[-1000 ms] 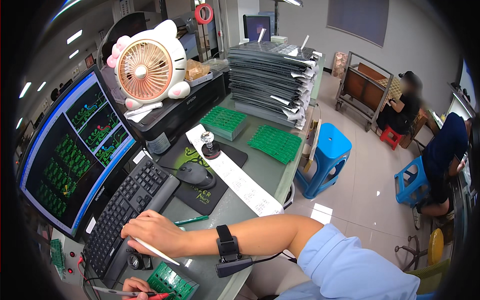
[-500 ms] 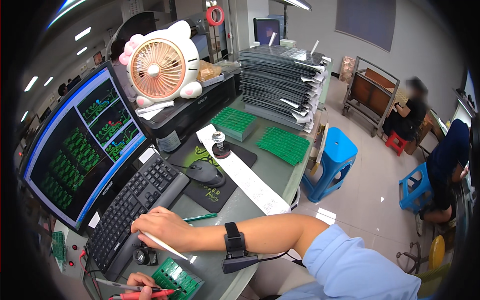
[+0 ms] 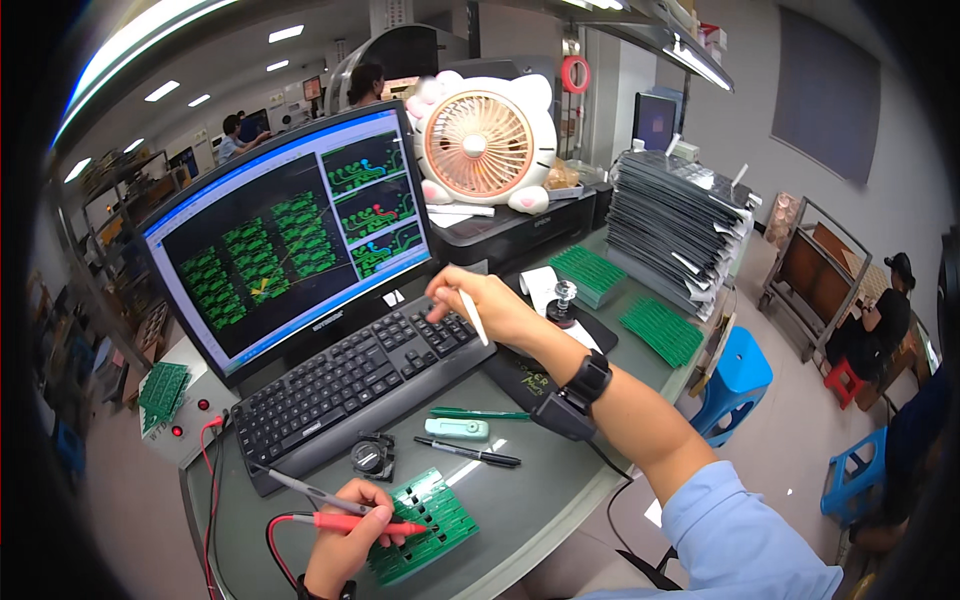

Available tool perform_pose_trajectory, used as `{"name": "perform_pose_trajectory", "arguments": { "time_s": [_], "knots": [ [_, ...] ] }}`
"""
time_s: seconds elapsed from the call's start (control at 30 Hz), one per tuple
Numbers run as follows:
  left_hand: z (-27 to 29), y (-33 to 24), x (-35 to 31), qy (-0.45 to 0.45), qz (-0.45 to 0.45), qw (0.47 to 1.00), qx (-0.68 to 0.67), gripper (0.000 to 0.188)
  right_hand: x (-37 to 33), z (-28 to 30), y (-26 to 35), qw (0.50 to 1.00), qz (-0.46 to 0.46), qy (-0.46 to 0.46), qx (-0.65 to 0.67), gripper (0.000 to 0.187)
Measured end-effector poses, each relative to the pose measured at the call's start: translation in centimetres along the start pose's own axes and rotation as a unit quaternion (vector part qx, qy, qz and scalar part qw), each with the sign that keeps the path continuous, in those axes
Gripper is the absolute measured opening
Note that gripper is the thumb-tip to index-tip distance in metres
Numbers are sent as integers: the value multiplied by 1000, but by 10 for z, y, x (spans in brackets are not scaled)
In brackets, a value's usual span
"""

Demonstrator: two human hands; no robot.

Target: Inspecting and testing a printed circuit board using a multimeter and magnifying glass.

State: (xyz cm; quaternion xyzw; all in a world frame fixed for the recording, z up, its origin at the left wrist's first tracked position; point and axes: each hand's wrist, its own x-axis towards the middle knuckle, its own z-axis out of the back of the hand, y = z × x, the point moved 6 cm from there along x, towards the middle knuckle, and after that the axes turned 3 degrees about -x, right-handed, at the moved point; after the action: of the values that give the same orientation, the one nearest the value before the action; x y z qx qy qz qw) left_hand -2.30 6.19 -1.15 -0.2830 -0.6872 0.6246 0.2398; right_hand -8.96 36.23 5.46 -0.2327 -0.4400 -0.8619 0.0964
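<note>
My left hand (image 3: 350, 535) is closed around a red test probe (image 3: 350, 523) and a grey probe (image 3: 308, 490). Both slant over a stack of green circuit boards (image 3: 445, 525) at the near edge of the table. The red probe's tip is at the top board, though contact is hard to make out. My right hand (image 3: 485, 302) has a white pen-like stick (image 3: 474, 320) gripped between its fingers. Its fingertips hover at or on the right end of the black keyboard (image 3: 335, 385); whether a key is pressed cannot be seen.
A monitor (image 3: 270, 240) showing a board layout stands behind the keyboard. Pens (image 3: 470, 452), a mint-green case (image 3: 457, 429) and a small black round device (image 3: 372, 456) lie in front. More green boards (image 3: 660, 332), a stamp (image 3: 563, 303) and a tall stack of dark sheets (image 3: 670, 230) sit at right.
The view has swung left, bringing my left hand and the boards further in. My right hand has shifted along the keyboard to its right end, still with the white stick.
</note>
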Motion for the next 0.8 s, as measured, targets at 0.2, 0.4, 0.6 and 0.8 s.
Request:
{"name": "perform_pose_trajectory", "arguments": {
  "time_s": [0.2, 0.4, 0.6, 0.8],
  "knots": [
    [-1, 1, 1, 27, 4, 999, 17, 15, 11, -28, -44, 978, 79, 63, -185, 14],
    [0, 1, 1, 24, 6, 999, 22, 16, 15, -41, -49, 951, 115, 69, -279, 13],
    [0, 1, 1, 23, 6, 999, 32, 13, 26, -40, -55, 955, 68, 42, -286, 16],
    [-1, 1, 1, 29, 4, 999, 33, 14, 44, -26, -68, 953, -10, -54, -299, 17]
  ]
}}
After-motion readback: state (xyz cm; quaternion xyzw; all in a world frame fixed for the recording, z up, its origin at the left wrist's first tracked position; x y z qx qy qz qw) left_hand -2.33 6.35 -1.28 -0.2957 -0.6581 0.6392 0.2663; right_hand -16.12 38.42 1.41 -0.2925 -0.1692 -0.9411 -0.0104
